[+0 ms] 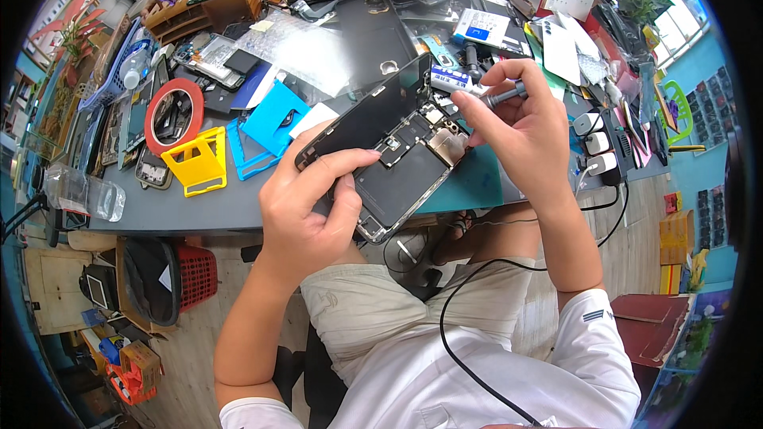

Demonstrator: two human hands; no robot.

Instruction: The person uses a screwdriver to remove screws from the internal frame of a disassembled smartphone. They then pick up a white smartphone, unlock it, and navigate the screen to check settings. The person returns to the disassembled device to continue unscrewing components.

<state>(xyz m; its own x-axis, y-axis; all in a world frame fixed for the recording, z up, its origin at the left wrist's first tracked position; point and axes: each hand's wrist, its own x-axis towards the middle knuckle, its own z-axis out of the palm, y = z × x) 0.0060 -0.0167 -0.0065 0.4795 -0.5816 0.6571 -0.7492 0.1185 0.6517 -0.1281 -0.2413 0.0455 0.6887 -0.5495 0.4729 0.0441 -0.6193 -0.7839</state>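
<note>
An opened smartphone point(401, 176) is in my left hand point(314, 202), raised over the near edge of the desk. Its dark screen point(372, 108) stands tilted up along the far-left side, while the battery and metal inner parts lie bare in the frame. My left fingers reach in between the screen and the body. My right hand point(520, 123) is at the phone's upper right corner, thumb and forefinger closed on a slim white-and-grey tube point(502, 97) with blue print at its far end. A lower right finger touches or nearly touches the frame; I cannot tell which.
Blue and yellow phone stands point(205, 163) and a red-rimmed tape roll point(174, 114) lie left. Phone parts and a black back panel point(373, 36) crowd the far side. White charging plugs point(596, 143) sit right. A black cable point(453, 302) crosses my lap.
</note>
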